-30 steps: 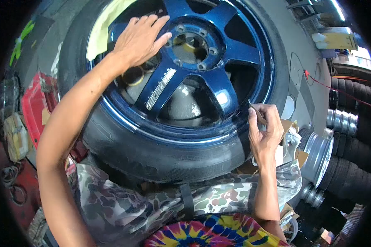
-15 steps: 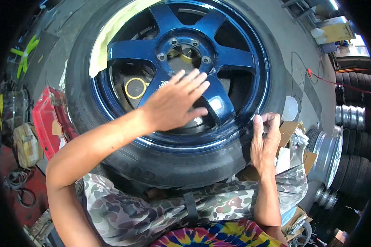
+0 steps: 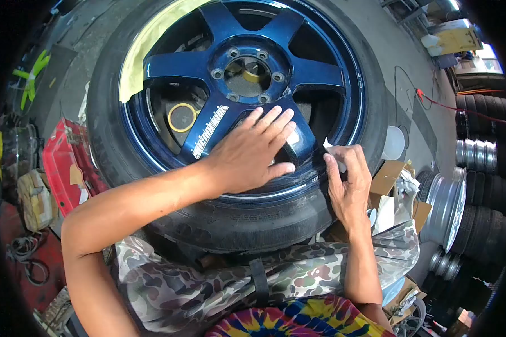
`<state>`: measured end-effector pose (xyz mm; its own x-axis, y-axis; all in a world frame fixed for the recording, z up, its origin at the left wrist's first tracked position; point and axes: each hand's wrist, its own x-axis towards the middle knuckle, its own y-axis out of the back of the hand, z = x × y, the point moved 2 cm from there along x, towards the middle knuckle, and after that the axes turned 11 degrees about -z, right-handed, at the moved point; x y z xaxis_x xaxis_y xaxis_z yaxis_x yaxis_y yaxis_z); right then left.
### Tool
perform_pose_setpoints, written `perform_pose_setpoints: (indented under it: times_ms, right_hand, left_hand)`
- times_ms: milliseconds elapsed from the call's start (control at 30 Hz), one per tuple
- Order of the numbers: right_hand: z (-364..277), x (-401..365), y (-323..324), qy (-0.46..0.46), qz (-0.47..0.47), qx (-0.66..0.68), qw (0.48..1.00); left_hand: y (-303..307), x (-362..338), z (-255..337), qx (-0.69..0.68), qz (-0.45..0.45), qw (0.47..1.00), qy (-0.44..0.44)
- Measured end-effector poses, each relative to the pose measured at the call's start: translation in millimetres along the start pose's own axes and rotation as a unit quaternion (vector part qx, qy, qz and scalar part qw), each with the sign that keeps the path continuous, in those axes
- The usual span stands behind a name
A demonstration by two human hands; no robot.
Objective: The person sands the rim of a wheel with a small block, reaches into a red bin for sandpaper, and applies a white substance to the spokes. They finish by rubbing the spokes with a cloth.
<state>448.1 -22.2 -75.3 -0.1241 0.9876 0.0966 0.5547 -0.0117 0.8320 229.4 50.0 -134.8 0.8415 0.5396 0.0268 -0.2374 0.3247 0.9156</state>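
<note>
A dark blue spoked wheel rim (image 3: 174,66) sits inside a black tyre (image 3: 236,226) in front of me. My left hand (image 3: 250,150) is spread over the lower spokes, palm down and fingers apart. White lettering (image 3: 211,130) on one spoke shows just left of it. At the lower right of the rim, my right hand (image 3: 348,180) pinches a small piece of pale paper (image 3: 334,153) between thumb and fingers. Pale yellow masking tape (image 3: 132,78) covers the upper left rim edge.
A roll of yellow tape (image 3: 182,117) shows through a rim opening. A red crate (image 3: 67,163) is on the left. Cardboard boxes (image 3: 389,182), a silver wheel (image 3: 444,208) and stacked tyres (image 3: 480,230) fill the right. A red cable (image 3: 461,115) crosses the upper right.
My right hand has moved left with the pale paper, from over the tyre to the rim's edge. My left hand has shifted slightly right and down, uncovering the white lettering.
</note>
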Motion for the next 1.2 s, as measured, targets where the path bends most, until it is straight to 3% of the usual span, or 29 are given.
perform_pose_setpoints:
  times_ms: [67,233,333,567,733,800,967,1200]
  right_hand:
    - [-0.9,2.4,-3.8,0.041,-0.009,-0.013,0.999]
    - [-3.7,3.5,-11.5,0.033,-0.042,-0.028,0.998]
    - [-0.7,3.1,-15.8,0.033,-0.044,-0.030,0.998]
    - [-1.1,4.9,-20.3,0.033,-0.035,-0.038,0.998]
    - [-4.3,8.8,-19.5,0.056,-0.051,-0.081,0.994]
    - [-4.7,10.5,-19.2,0.082,-0.048,-0.113,0.989]
    - [-0.7,11.4,-17.4,0.082,-0.041,-0.139,0.986]
    - [0.0,11.4,-20.2,0.076,-0.027,-0.137,0.987]
  left_hand:
    - [-4.2,-2.6,12.8,-0.028,-0.002,0.999,-0.018]
    - [4.5,-4.2,16.2,-0.014,-0.068,0.996,-0.050]
    - [3.1,-7.0,1.0,0.016,0.014,0.999,0.034]
    - [2.7,-10.1,11.6,-0.006,0.008,1.000,0.000]
    - [2.1,-12.2,1.2,0.023,0.035,0.998,0.047]
    - [-1.5,-14.4,8.9,-0.012,0.039,0.999,-0.014]
    - [4.4,-11.7,-1.6,0.017,0.044,0.997,0.063]
    - [-6.0,-13.7,20.0,-0.048,0.052,0.997,0.017]
